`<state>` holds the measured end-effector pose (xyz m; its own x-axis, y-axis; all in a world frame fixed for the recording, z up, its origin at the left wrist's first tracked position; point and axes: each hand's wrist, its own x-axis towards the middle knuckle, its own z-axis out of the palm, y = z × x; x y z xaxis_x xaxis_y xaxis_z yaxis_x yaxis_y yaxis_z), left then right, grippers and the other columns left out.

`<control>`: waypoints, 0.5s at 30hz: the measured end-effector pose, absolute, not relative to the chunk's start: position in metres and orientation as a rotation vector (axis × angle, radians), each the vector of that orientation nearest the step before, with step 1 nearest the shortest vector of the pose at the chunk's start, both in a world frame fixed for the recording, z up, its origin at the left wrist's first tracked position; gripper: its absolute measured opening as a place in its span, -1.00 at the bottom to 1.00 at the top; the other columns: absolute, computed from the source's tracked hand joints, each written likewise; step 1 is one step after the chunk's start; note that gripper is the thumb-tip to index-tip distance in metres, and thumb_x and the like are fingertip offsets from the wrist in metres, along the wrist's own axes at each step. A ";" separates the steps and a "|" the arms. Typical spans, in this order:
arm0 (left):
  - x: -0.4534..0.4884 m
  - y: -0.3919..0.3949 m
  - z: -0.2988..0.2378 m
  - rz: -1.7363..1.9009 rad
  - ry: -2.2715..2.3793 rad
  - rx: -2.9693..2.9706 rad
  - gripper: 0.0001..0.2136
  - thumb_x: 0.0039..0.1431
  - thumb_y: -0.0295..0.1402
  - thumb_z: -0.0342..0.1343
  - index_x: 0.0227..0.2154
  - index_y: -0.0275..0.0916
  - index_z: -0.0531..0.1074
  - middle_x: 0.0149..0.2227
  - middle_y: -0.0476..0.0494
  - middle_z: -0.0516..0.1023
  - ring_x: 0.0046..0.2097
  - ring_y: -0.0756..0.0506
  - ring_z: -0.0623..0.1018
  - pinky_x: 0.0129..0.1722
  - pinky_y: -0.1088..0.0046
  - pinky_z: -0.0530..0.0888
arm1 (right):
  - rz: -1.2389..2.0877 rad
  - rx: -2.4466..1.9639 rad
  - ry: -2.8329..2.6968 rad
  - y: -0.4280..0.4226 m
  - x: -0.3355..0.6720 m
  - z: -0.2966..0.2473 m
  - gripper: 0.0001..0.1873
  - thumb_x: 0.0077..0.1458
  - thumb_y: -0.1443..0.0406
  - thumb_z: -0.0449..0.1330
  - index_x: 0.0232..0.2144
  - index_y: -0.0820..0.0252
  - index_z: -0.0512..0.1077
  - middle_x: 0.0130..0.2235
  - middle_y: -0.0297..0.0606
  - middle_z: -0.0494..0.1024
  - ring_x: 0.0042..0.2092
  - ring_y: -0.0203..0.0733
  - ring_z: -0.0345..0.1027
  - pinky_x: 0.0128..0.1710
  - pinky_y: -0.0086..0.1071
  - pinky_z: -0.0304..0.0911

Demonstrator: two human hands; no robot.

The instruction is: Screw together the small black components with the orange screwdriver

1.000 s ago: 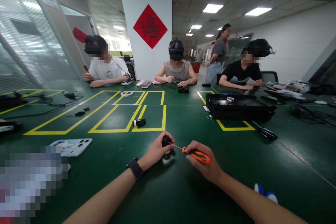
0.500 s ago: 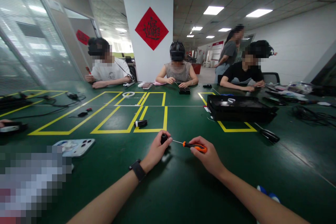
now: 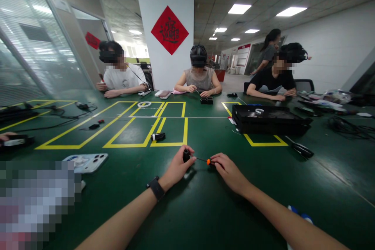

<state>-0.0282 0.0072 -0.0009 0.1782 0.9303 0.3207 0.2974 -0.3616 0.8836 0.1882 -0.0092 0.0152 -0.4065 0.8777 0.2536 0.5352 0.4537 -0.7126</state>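
My left hand is closed around a small black cylindrical part, whose dark rounded end shows between thumb and fingers. In my right hand is a screwdriver with an orange and black handle, now mostly covered by the fingers. Its thin metal shaft runs left to the black part at my left thumb; whether the tip sits in a screw is hidden. Both hands are just above the green table. Beyond them lies another black cylindrical piece with a white band.
A phone lies to the left. At the right are a large black case and a black-handled tool. A white ring and cables lie farther back. Several people sit across the table; another person stands behind.
My right hand has turned over the screwdriver, and its fingers now cover most of the handle. My left hand has shifted slightly right, still holding the black part.
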 end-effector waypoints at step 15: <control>-0.027 0.008 0.001 1.156 1.195 1.767 -0.83 0.08 -0.33 0.02 -0.25 -0.22 0.29 -0.26 -0.05 0.37 -0.21 -0.05 0.37 -0.16 0.43 0.28 | 0.749 -1.204 -1.979 -0.009 0.191 0.012 -0.66 0.02 0.31 0.12 -0.10 0.12 0.27 -0.08 -0.24 0.32 -0.04 -0.18 0.21 -0.02 -0.25 0.15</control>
